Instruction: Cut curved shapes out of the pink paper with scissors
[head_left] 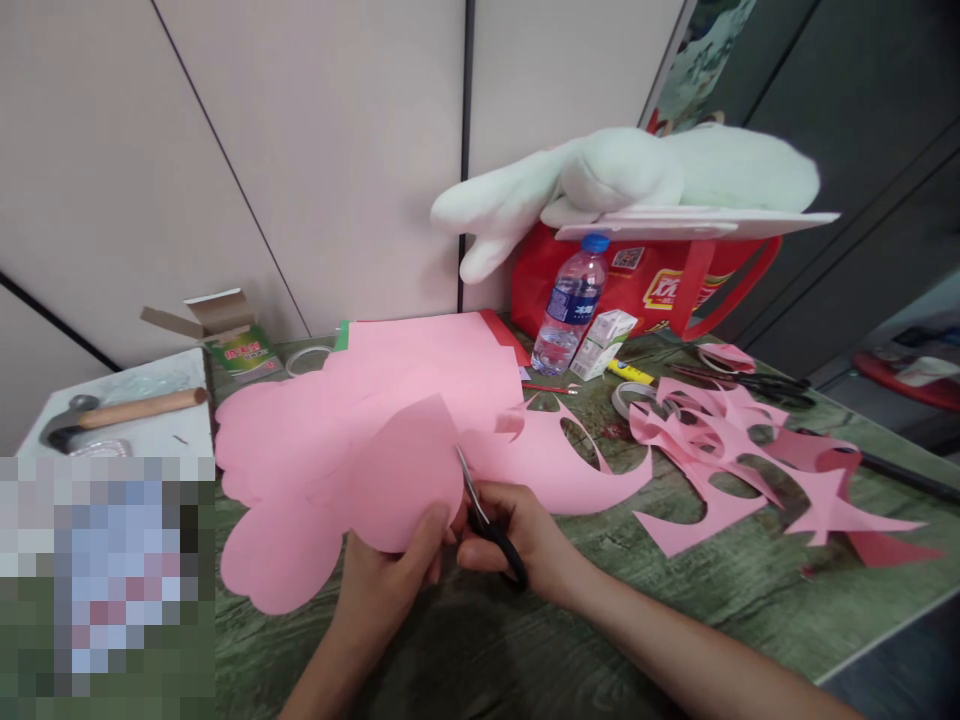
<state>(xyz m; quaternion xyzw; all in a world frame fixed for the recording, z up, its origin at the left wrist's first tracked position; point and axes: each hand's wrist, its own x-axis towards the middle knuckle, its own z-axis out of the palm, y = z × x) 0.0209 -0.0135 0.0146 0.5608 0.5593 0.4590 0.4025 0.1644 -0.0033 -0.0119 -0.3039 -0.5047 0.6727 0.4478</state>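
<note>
My left hand (pixel 405 555) pinches the lower edge of a pink paper piece (pixel 409 475) with a rounded bottom and a pointed top. Black-handled scissors (pixel 487 520) are gripped in my right hand (pixel 517 540), their blades at the right edge of that piece. Whether the blades are parted is hard to tell. Behind and to the left lie overlapping pink paper shapes with rounded lobes (pixel 281 555). A stack of pink sheets (pixel 435 345) lies beyond them, and a curved pink offcut (pixel 577 490) extends to the right.
Pink scraps (pixel 720 460) litter the right side, near a tape roll (pixel 619 402) and a yellow tube (pixel 630 372). A water bottle (pixel 571 310) and small white box (pixel 604 342) stand before a red bag (pixel 540 270). A hammer (pixel 142 408) lies at left.
</note>
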